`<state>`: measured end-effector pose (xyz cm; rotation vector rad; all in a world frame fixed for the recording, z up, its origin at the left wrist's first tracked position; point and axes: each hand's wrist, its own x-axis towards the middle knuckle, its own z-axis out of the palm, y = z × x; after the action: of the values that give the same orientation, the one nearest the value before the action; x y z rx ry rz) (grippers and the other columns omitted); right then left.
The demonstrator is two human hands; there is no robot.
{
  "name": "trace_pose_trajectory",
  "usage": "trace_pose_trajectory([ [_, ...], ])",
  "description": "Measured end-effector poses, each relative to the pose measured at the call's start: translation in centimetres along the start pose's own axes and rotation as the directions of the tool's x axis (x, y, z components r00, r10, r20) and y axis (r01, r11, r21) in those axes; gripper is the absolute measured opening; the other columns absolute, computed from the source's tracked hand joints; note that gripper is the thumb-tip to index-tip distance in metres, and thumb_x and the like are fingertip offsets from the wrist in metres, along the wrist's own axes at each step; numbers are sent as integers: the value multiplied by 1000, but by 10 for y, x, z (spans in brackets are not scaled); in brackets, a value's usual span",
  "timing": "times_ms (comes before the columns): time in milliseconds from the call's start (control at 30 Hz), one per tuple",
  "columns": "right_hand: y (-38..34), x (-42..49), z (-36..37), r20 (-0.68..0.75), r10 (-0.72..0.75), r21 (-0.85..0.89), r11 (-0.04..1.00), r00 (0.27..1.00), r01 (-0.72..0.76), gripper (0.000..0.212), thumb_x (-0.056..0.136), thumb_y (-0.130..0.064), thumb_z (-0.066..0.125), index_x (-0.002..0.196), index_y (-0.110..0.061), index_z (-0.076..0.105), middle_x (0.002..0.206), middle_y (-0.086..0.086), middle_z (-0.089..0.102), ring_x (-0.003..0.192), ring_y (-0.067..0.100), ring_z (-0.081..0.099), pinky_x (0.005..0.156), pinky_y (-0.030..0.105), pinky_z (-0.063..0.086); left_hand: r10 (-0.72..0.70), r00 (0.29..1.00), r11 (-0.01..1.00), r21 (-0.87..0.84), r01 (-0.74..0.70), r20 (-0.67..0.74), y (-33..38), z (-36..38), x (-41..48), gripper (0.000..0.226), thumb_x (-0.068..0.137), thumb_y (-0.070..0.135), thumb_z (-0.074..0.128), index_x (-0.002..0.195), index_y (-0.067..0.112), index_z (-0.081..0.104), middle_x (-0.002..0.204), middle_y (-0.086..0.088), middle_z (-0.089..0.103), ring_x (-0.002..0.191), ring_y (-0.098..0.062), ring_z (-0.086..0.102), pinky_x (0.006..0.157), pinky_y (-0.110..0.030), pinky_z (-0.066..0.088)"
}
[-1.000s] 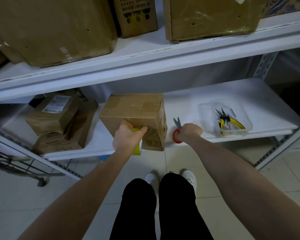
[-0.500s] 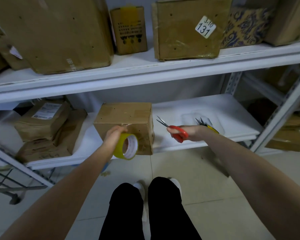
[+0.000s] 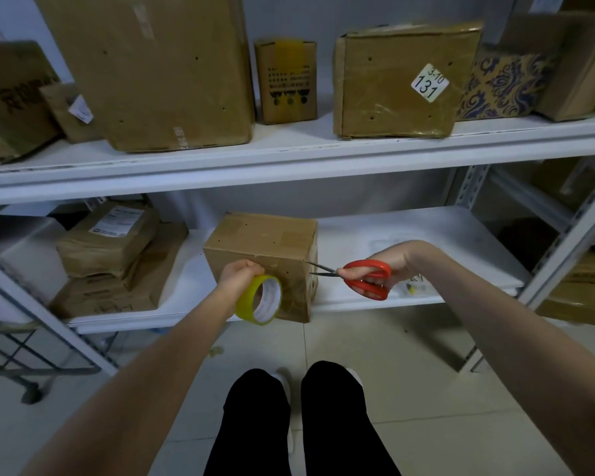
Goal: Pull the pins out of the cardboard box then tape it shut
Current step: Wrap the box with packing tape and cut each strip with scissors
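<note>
While before box [image 3: 260, 242], tape [image 3: 259, 301] in grip [image 3: 238, 274]

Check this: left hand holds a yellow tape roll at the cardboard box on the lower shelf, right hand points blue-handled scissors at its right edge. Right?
No: the head view shows the scissors in the right hand have red handles, not blue. Otherwise yes: the left hand holds the yellow tape roll at the cardboard box on the lower shelf.

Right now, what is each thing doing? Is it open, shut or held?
Cardboard box: closed, sitting on the lower shelf.
Yellow tape roll: gripped by the left hand, in front of the box.
Red scissors: blades open, held by the right hand, tips at the box's right edge.
</note>
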<state>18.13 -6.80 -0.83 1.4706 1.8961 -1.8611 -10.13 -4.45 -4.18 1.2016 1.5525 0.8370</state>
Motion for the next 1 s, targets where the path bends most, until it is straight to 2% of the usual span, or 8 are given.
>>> trace_pose_trajectory([
  [167,-36,6,10,-9,47,-73,996,999,-48,77,50,-85,63,74,-13,53,67,7,51,62,17,51,72,28,46,-14,1000,1000,-19,14,19,-3,-1,6,7,85,11,66,78,12,63,87,-12,61,84,-25,56,83,-33,45],
  [300,-56,30,22,-86,150,-83,984,985,-157,68,65,-78,48,72,-11,48,51,0,51,48,13,53,67,27,44,-28,999,998,-56,30,35,-4,-2,5,7,84,7,66,79,9,63,79,-9,60,75,-20,57,72,-28,47],
  [400,-63,43,27,-128,169,-84,980,977,-181,69,71,-80,44,74,-11,49,56,2,52,49,14,54,61,24,46,-22,997,998,-54,27,76,-6,-5,4,2,86,6,64,84,5,64,81,-9,61,75,-19,57,66,-25,46],
  [600,-79,54,32,-217,170,-187,959,961,-212,69,78,-79,41,76,-11,53,68,6,59,58,17,64,66,26,53,-51,985,996,-68,63,165,-6,-11,7,24,86,6,62,107,-4,66,101,-16,67,81,-20,63,67,-25,49],
  [700,-82,56,35,-254,147,-206,958,956,-202,68,80,-77,42,75,-10,52,65,6,58,57,17,63,63,25,52,-103,975,984,-122,129,198,-5,-12,7,27,86,7,63,110,-4,65,102,-19,67,84,-27,65,74,-33,52],
  [800,-79,57,35,-307,79,-200,969,948,-145,68,76,-77,50,79,-9,53,68,7,56,53,17,58,56,22,49,-142,966,976,-131,173,214,-4,-12,9,28,85,8,64,110,-3,65,95,-16,67,80,-26,64,73,-34,52],
  [933,-72,58,33,-389,-51,-281,958,920,-65,70,69,-80,57,81,-11,56,67,6,55,45,15,52,47,20,37,-183,961,978,-65,200,206,-1,-15,16,24,81,10,66,104,0,66,101,-18,67,82,-26,64,75,-35,53],
  [1000,-70,58,31,-407,-90,-333,941,909,-56,67,71,-78,58,77,-11,57,63,7,56,43,13,50,45,20,35,-162,971,987,18,161,174,2,-16,21,28,77,11,70,104,2,67,107,-18,68,90,-28,65,83,-38,54],
])
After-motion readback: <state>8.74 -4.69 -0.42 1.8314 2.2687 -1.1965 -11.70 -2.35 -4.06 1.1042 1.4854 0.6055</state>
